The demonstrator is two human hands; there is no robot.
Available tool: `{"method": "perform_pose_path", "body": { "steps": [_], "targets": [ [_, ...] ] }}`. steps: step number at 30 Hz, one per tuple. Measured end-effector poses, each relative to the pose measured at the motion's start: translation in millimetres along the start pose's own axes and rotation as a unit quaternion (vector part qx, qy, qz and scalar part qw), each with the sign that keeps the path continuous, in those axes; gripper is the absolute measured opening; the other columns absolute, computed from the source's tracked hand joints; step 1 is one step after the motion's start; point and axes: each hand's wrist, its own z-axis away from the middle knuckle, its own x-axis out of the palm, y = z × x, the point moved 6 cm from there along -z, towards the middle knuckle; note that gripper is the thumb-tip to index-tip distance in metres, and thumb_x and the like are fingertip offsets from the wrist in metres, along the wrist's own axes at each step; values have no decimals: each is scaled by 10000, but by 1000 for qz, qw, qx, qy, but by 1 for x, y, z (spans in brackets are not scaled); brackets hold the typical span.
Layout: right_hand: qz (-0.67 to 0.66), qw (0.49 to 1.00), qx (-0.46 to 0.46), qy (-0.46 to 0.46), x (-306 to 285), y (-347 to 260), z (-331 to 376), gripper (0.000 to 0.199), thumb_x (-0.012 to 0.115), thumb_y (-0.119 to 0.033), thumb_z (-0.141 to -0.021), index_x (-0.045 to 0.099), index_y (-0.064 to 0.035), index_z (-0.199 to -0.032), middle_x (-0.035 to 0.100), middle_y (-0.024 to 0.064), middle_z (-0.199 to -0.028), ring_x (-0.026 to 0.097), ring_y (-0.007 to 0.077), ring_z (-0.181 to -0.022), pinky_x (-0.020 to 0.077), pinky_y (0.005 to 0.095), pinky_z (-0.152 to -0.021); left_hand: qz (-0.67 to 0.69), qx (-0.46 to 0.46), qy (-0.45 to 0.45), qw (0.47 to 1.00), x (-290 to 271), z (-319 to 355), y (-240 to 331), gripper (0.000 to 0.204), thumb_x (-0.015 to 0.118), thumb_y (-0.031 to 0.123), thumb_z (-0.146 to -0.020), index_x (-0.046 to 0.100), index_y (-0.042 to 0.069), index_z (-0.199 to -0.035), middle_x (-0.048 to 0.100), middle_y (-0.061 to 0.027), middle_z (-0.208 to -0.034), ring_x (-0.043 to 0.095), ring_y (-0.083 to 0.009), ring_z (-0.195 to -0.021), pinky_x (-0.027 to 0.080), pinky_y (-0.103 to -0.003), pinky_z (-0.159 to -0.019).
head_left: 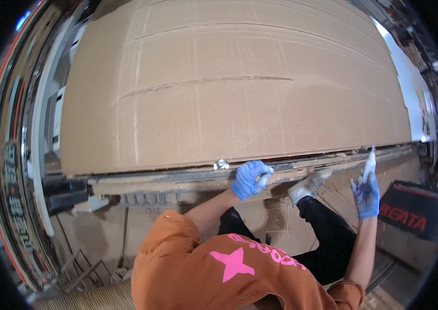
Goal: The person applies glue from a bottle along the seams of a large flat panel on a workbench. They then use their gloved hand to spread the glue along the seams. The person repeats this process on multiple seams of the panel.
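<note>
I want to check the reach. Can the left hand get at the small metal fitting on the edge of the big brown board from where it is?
Probably yes. The left hand in its blue glove grips the board's edge right beside the small metal fitting, and nothing lies between them.

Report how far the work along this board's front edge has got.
Done: the big brown board lies flat on the machine bed, with shallow lines already scored across it. In hand: the left hand is fisted at the board's front edge, and the right hand holds a white bottle nozzle-up by the same edge. Left: sawdust and chips lie along the rail below.
</note>
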Motion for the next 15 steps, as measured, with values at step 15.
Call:
{"method": "perform_pose_path", "body": {
  "steps": [15],
  "targets": [
    [-78, 982, 92, -144, 70, 202, 119, 483, 732, -288, -789, 544, -28, -1150, 581, 14, -985, 567, 131, -893, 463, 263, -759, 219, -276, -81, 932, 90, 90, 59, 493, 616, 271, -905, 440, 47, -1308, 558, -78, -1184, 531, -159, -1071, 436, -311, -938]
  ]
}}
